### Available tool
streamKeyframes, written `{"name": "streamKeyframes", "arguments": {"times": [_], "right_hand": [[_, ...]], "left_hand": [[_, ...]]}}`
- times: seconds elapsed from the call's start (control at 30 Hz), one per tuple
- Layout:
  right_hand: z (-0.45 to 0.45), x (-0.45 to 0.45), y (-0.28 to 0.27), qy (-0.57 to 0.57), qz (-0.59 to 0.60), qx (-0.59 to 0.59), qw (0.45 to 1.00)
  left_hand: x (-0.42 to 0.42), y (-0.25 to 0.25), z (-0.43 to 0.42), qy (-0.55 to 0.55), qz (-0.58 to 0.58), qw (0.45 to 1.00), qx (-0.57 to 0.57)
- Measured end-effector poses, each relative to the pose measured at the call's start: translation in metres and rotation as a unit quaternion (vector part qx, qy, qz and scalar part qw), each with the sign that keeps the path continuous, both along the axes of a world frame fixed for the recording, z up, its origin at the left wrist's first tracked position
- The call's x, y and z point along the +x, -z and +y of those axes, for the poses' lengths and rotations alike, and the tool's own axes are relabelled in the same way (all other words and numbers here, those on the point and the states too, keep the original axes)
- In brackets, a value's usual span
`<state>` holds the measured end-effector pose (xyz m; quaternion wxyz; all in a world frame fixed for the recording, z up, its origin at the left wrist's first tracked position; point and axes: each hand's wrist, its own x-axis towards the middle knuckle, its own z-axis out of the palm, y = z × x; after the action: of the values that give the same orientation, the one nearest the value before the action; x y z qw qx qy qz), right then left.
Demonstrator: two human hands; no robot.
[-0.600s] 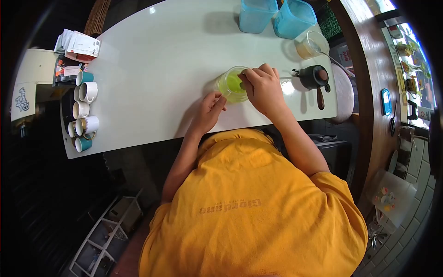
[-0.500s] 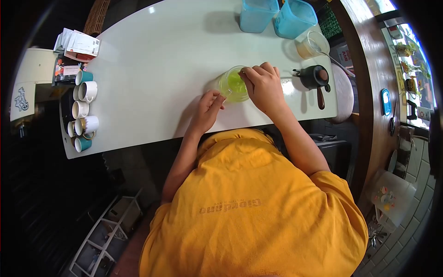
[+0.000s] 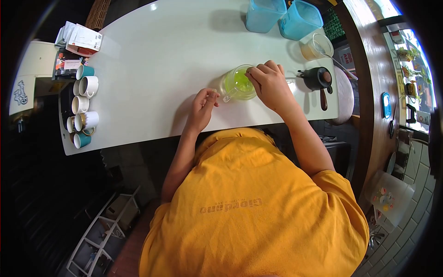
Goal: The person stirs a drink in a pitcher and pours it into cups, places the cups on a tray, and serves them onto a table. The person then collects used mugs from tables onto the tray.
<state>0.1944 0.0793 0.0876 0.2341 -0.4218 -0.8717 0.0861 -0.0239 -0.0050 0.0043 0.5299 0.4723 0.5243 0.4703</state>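
Note:
A clear glass jug (image 3: pixel 240 94) with bright yellow-green liquid (image 3: pixel 243 82) stands on the white table. Its handle (image 3: pixel 229 95) points down and left, toward my left hand (image 3: pixel 201 110). That hand is just left of the handle, apart from it, with curled fingers and nothing visible in them. My right hand (image 3: pixel 271 87) is over the jug's right rim, thumb and fingers pinched together above the liquid. Whatever it pinches, if anything, is hidden by the fingers.
At right are a dark pot with a wooden handle (image 3: pixel 317 79) and a glass container with a spoon (image 3: pixel 317 47). Two blue plastic containers (image 3: pixel 265 17) stand behind. Several cups (image 3: pixel 87 87) line the left edge of the table (image 3: pixel 152 69), near white packets (image 3: pixel 84 39).
My left hand has let go of the jug's handle and drawn slightly left. My right hand stays pinched at the rim. The view has shifted a little.

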Motion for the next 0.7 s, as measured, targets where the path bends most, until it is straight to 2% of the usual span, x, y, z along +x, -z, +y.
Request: {"name": "streamKeyframes", "arguments": {"times": [0.1,0.17,0.4,0.6,0.7], "right_hand": [[0.0,-0.0025,0.0005,0.0,0.01,0.012,1.0],[-0.0008,-0.003,0.002,-0.029,0.061,-0.028,0.997],[0.0022,0.0044,0.0015,-0.059,0.049,-0.091,0.993],[0.0033,-0.0009,0.0065,-0.062,0.066,-0.038,0.995],[0.0037,0.0001,0.0067,-0.04,0.034,-0.009,0.999]], "left_hand": [[-0.0011,-0.0051,0.0001,-0.001,-0.005,1.0,-0.003],[-0.0016,-0.0064,-0.0003,0.002,-0.004,1.0,-0.001],[-0.0007,-0.0032,-0.0023,0.0,-0.008,1.0,-0.013],[0.0004,0.0008,-0.0021,0.004,-0.025,1.0,-0.016],[0.0,0.0018,-0.0025,0.003,-0.017,1.0,-0.018]]}}
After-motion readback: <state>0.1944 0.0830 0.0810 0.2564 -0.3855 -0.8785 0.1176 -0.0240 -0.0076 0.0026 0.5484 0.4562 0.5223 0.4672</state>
